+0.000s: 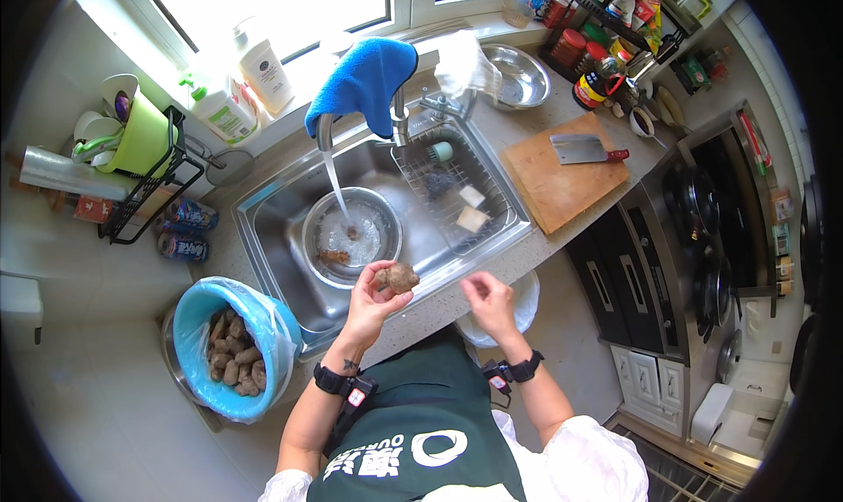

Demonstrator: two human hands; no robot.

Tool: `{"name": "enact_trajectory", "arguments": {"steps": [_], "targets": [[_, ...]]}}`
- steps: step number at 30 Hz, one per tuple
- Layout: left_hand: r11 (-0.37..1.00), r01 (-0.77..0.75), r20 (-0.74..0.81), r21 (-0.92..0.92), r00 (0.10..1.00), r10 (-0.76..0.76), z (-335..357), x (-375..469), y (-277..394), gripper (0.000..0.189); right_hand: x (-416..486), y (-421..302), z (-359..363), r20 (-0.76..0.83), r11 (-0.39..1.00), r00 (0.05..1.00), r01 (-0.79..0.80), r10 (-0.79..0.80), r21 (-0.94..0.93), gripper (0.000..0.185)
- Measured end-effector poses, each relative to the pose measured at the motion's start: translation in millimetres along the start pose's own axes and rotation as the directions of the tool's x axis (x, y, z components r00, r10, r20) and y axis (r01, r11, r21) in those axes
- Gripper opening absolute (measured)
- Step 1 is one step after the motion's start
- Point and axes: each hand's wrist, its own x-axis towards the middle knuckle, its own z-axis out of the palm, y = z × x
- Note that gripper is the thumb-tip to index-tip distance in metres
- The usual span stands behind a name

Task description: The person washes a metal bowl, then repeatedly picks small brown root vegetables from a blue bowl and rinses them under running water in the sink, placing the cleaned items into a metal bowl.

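Note:
Between the fingers of my left hand (375, 298) is a knobbly brown root (400, 278), held above the front rim of the sink (421, 284). My right hand (489, 298) is to its right with curled fingers, touching nothing that I can see. A metal bowl (395, 238) stands in the sink, with water running into it from the faucet (325, 133); a brown piece (334, 256) lies inside. At the left, a blue bucket (286, 344) lined with clear plastic holds several similar roots (234, 354).
Right of the sink lies a wooden cutting board (546, 186) with a cleaver (579, 149). A wire rack (497, 205) in the sink holds sponges (472, 219). A blue cloth (365, 80) drapes the faucet. A lined bin (527, 301) stands below the counter.

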Motion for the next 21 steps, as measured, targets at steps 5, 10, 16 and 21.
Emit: {"name": "enact_trajectory", "arguments": {"steps": [5, 10, 16, 21], "targets": [[0.995, -0.039, 0.016, 0.096, 0.999, 0.037, 5, -2, -3, 0.058, 1, -51, 35, 0.167, 0.948, 0.958, 0.184, -0.232, 0.259, 0.027], [0.988, -0.119, -0.025, 0.100, 0.992, 0.122, -5, -4, -8, 0.056, 9, -47, 57, 0.116, 0.917, 0.933, 0.303, -0.341, 0.261, 0.018], [0.945, 0.005, -0.367, 0.327, 0.922, 0.122, -21, -19, 0, 0.085, 57, -7, 115, 0.298, 0.908, 0.953, -0.073, -0.058, 0.412, 0.014], [0.869, -0.110, -0.378, 0.483, 0.869, 0.320, -32, -54, 23, 0.063, 143, 97, 213, 0.290, 0.996, 0.956, 0.057, -0.032, -0.076, 0.028]]}}
